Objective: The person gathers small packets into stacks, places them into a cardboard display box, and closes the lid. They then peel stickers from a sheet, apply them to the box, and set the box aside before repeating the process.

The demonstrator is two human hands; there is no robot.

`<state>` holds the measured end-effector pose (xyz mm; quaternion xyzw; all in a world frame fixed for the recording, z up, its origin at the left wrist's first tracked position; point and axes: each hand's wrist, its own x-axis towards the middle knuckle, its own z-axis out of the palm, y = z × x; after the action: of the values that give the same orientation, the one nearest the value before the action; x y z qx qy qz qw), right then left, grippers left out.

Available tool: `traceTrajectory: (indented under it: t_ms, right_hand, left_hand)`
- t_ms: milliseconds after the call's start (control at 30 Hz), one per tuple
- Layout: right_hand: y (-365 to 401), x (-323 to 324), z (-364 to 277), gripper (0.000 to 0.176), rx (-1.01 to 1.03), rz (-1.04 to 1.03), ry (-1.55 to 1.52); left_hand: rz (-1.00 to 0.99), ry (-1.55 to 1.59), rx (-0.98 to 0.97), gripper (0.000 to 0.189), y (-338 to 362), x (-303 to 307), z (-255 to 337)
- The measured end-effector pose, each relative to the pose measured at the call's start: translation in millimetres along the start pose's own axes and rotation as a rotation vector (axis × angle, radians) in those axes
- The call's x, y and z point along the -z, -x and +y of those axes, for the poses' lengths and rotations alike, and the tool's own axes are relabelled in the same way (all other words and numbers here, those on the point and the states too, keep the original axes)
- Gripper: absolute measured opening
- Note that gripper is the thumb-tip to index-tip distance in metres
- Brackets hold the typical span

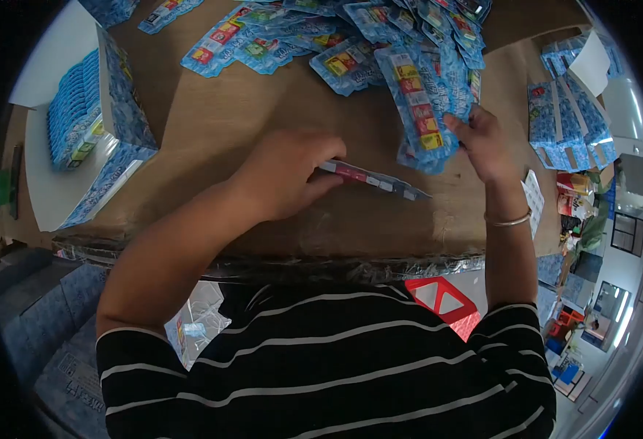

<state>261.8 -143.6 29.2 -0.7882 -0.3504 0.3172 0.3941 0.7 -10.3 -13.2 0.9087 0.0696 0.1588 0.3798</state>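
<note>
My left hand (pixel 297 173) is closed on a blue packet (pixel 380 181), seen nearly edge-on with a pink and white patch, low over the cardboard-brown tabletop. At the right, my right hand (pixel 482 143) pinches the edge of another long blue packet (pixel 418 102) with yellow and red pictures down its front. More blue shows directly behind that one. Beyond both hands lies a loose pile of similar blue packets (pixel 270 33), overlapping at many angles.
At the left an open box (pixel 128 102) holds a tight row of blue packets (pixel 80 102). Blue printed boxes (pixel 566 117) stand at the right. The table's taped front edge (pixel 314 269) runs just before my body.
</note>
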Motion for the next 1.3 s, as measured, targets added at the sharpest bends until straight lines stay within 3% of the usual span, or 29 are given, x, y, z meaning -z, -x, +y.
traceTrajectory:
  t_ms: [33, 100, 167, 200, 233, 267, 300, 333, 367, 400, 433, 467, 500, 533, 567, 633, 667, 733, 867, 933, 1000, 1133, 1300]
  right_hand:
    - [8, 6, -4, 0.017, 0.111, 0.029, 0.262]
    - [23, 7, -18, 0.017, 0.206, 0.051, 0.352]
    - [36, 0, -35, 0.017, 0.309, 0.068, 0.438]
    - [41, -6, -43, 0.018, 0.409, -0.037, 0.633]
    - [43, -13, -46, 0.018, 0.513, -0.146, 0.823]
    - [41, -21, -41, 0.018, 0.519, -0.15, 0.807]
    - [37, -29, -32, 0.019, 0.645, -0.238, 0.653]
    - [35, -35, -26, 0.019, 0.765, -0.325, 0.495]
    - [36, -38, -23, 0.019, 0.768, -0.332, 0.482]
    - [36, -39, -19, 0.021, 0.647, -0.429, 0.336]
    - [37, -39, -16, 0.022, 0.522, -0.52, 0.192]
    - [41, -38, -12, 0.022, 0.52, -0.526, 0.181]
    - [49, -35, -9, 0.032, 0.408, -0.503, 0.137]
    - [54, -32, -4, 0.041, 0.295, -0.476, 0.095]
    - [58, -26, 3, 0.041, 0.287, -0.475, 0.085]
    - [65, -17, 20, 0.073, 0.551, -0.33, 0.14]
    - [72, -18, 25, 0.073, 0.54, -0.328, 0.138]
    - [89, -22, 35, 0.097, 0.506, -0.28, 0.254]
    - [96, -33, 37, 0.102, 0.359, -0.197, 0.119]
    - [84, -34, 32, 0.097, 0.489, -0.068, 0.149]
    - [81, -35, 33, 0.096, 0.508, -0.11, 0.163]
    - [86, -35, 27, 0.093, 0.578, -0.291, 0.291]
    - [85, -43, 24, 0.093, 0.589, -0.258, 0.27]
  left_hand:
    - [0.033, 0.06, -0.004, 0.021, -1, -5, -1]
    - [0.059, 0.116, -0.006, 0.023, -2, -11, -1]
    - [0.297, 0.023, -0.108, 0.037, -3, -15, 1]
    - [0.292, 0.016, -0.1, 0.037, -3, -16, 2]
    - [0.406, -0.031, -0.027, 0.05, -3, -16, 1]
    - [0.518, -0.081, 0.043, 0.063, -4, -16, 0]
    - [0.514, -0.094, 0.052, 0.063, -4, -18, -1]
    - [0.509, 0.083, 0.079, 0.074, -5, -21, -2]
    - [0.503, 0.26, 0.107, 0.085, -4, -23, -4]
    - [0.499, 0.251, 0.117, 0.085, -2, -22, -6]
    - [0.311, 0.382, 0.132, 0.083, -1, -21, -8]
    - [0.122, 0.515, 0.149, 0.081, 1, -22, -9]
    - [0.116, 0.514, 0.159, 0.081, 1, -19, -5]
    - [-0.013, 0.316, 0.096, 0.073, 0, -13, 2]
    - [-0.144, 0.121, 0.03, 0.065, 1, -11, 6]
    - [-0.153, 0.048, 0.024, 0.06, 3, -13, 8]
    - [-0.145, -0.023, 0.016, 0.055, 4, -16, 9]
    - [-0.137, 0.01, -0.005, 0.055, 7, -19, 12]
    - [-0.014, -0.025, -0.094, 0.055, 11, -17, 16]
    - [-0.005, -0.059, -0.106, 0.057, 8, -9, 21]
    - [0.014, -0.091, -0.117, 0.058, 8, -5, 29]
    - [0.021, 0.087, 0.113, 0.07, 28, -7, 38]
    - [-0.026, 0.095, 0.281, 0.076, 49, -11, 38]
